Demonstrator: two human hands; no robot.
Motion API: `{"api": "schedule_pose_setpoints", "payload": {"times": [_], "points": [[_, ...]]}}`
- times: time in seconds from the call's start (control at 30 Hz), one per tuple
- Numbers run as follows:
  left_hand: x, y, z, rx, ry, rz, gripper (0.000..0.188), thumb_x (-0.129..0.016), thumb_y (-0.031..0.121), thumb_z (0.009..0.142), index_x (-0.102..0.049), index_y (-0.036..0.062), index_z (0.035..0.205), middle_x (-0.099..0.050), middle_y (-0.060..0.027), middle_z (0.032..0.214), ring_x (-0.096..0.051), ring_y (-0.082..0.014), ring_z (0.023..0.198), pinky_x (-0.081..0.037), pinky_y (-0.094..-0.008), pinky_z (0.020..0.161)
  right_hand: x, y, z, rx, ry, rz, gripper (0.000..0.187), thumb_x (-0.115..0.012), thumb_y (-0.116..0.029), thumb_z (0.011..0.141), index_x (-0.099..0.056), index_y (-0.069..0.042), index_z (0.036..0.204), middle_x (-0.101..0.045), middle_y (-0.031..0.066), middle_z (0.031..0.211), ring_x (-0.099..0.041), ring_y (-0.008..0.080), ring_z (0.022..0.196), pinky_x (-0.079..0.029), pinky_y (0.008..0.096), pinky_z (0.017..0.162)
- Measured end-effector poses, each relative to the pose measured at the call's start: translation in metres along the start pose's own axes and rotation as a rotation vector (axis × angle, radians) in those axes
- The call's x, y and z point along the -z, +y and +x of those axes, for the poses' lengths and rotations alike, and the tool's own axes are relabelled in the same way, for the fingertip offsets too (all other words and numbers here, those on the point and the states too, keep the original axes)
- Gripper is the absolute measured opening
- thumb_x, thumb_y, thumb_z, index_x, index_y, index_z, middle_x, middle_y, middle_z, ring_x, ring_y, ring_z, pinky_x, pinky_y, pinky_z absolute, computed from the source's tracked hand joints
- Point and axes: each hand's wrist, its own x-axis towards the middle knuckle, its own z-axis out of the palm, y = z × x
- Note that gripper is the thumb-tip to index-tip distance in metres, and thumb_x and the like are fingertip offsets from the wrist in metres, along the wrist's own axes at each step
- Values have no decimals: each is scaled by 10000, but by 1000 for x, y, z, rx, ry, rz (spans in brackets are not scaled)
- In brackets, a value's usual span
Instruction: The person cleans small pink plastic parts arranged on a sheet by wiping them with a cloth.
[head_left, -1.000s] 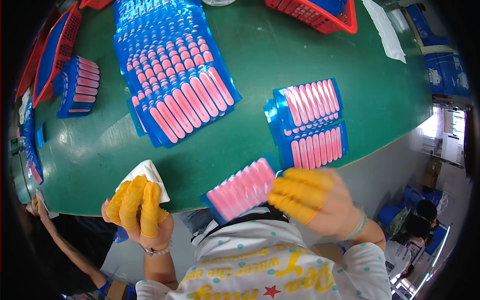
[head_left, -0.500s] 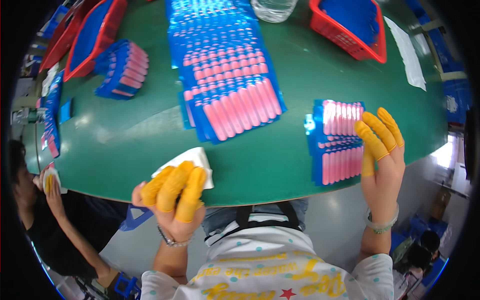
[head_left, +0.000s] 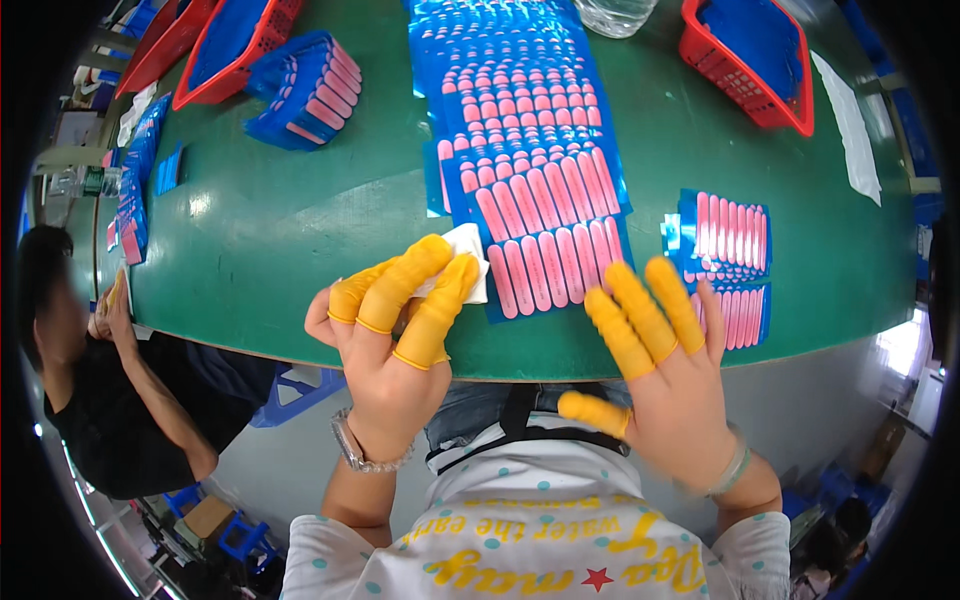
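My left hand (head_left: 395,360), in yellow finger cots, pinches a folded white cloth (head_left: 471,240) at the left edge of the nearest blue sheet with pink strips (head_left: 540,268). That sheet lies at the front of a long overlapping row of similar sheets (head_left: 520,100) on the green table. My right hand (head_left: 670,385), also in yellow finger cots, is open with fingers spread. Its fingertips are at the sheet's lower right corner; whether they touch it I cannot tell. A smaller pile of blue sheets with pink strips (head_left: 728,235) lies just beyond that hand, to the right.
At the back right stands a red basket (head_left: 745,85) with blue contents; another red basket (head_left: 215,85) is at the back left. A curved bundle of sheets (head_left: 320,95) sits beside it. A clear plastic container (head_left: 615,12) is at the far edge. A co-worker (head_left: 130,380) sits at left.
My right hand has moved left from the smaller pile to the nearest sheet. My left hand has brought the cloth right, to that sheet's edge. A second row of strips now shows at the front.
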Motion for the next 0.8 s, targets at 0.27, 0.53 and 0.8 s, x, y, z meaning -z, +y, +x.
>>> {"api": "schedule_pose_setpoints", "payload": {"times": [0.27,0.53,0.8], "points": [[11,24,8,-107,-259,75,372,-726,47,743,-774,177,1088,-680,19,1187,-588,-182,1034,-307,-419,1005,-15,-6,-7,32,-30,60,705,-627,-512,847,-582,-9,1338,-491,143,1471,-423,305,1390,-254,549,1149],[33,34,-47,-339,-395,28,308,-702,189,745,-776,158,1042,-673,57,1188,-596,-173,1085,-271,-471,980,-20,-13,-8,14,-19,82,652,-628,-468,871,-583,-22,1344,-521,137,1447,-470,279,1359,-293,472,1142],[22,35,-35,-359,-350,146,383,-676,200,715,-768,164,1085,-650,31,1208,-576,-212,1070,-310,-472,897,-21,-17,-11,2,-18,-18,698,-659,-488,845,-562,-38,1369,-513,130,1458,-443,277,1388,-276,482,1130]]}}
